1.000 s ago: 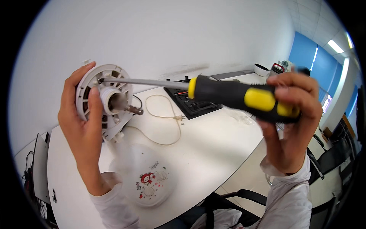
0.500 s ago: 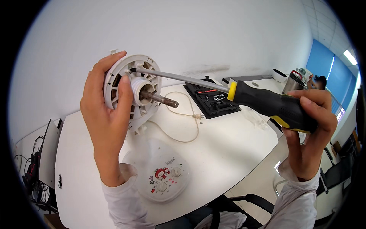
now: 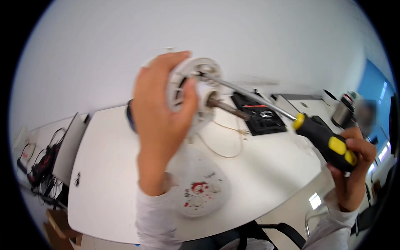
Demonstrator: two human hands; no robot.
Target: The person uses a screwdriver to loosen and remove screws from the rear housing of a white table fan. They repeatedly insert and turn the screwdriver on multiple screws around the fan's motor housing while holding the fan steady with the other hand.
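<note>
My left hand (image 3: 160,102) is wrapped round a round white plastic fan motor housing (image 3: 177,77), held up above the table. From its collar a rusty metal shaft (image 3: 229,109) sticks out toward the lower right. In my right hand (image 3: 356,152) is a long screwdriver (image 3: 321,135) with a black and yellow handle. Its dark tip meets the housing's face near the upper rim, in a recess; whether it sits in a screw is too blurred to tell. Below lies a white fan base (image 3: 208,203) with two knobs and a red cartoon print.
A pale power cord (image 3: 221,156) with a plug loops across the white table (image 3: 108,183). Behind it, an open black tool case (image 3: 268,127) holds small bits. A metal flask (image 3: 342,114) and a bowl (image 3: 330,98) stand at the far right. A black chair (image 3: 287,233) is near the front edge.
The whole view has swung, so everything sits further right. The screwdriver's handle has turned in my right hand, bringing a yellow patch into sight. Its tip stays at the housing.
</note>
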